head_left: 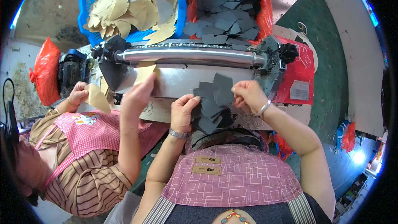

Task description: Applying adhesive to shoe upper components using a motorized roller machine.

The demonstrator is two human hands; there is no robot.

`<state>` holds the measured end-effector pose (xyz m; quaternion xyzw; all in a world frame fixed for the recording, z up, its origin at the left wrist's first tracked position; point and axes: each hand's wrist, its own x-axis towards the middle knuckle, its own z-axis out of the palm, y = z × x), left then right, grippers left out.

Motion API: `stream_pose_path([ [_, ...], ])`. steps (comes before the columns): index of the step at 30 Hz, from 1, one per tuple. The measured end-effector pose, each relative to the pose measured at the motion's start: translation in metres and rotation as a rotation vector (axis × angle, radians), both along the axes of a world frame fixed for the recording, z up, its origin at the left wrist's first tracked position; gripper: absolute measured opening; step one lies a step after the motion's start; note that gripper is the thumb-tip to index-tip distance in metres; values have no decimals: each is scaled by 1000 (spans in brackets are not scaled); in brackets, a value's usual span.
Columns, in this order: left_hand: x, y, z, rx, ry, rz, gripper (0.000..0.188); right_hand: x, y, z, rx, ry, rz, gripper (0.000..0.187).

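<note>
In front of the machine's metal table, my right hand (248, 95) pinches the edge of a dark grey flat cut piece (223, 87) between thumb and fingers. To its left, my left hand (182, 110) is closed on the edge of another dark grey cut piece (204, 89). More dark pieces (208, 124) lie overlapped in a loose pile just below, against my lap. Beyond my hands, a shiny steel roller (186, 56) spans the machine above a smooth metal plate (178, 82). My hands are both apart from the roller.
A co-worker at left holds a tan piece (98, 98), with the other hand by a tan piece (145, 71) at the roller. Behind the machine stand a blue basket (181, 4) of tan pieces and a red plastic-lined container (267, 8) of dark pieces. Black knobs (288, 52) flank the roller.
</note>
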<state>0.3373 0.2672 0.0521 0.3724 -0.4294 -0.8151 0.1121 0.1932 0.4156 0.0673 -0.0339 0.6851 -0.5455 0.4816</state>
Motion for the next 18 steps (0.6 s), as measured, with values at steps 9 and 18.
stream_pose_path([
  [9,0,3,3,74,56,-27,7,4,4,3,20,112,262,25],
  [18,-5,4,-5,218,120,-99,10,13,-5,9,-100,201,131,15],
])
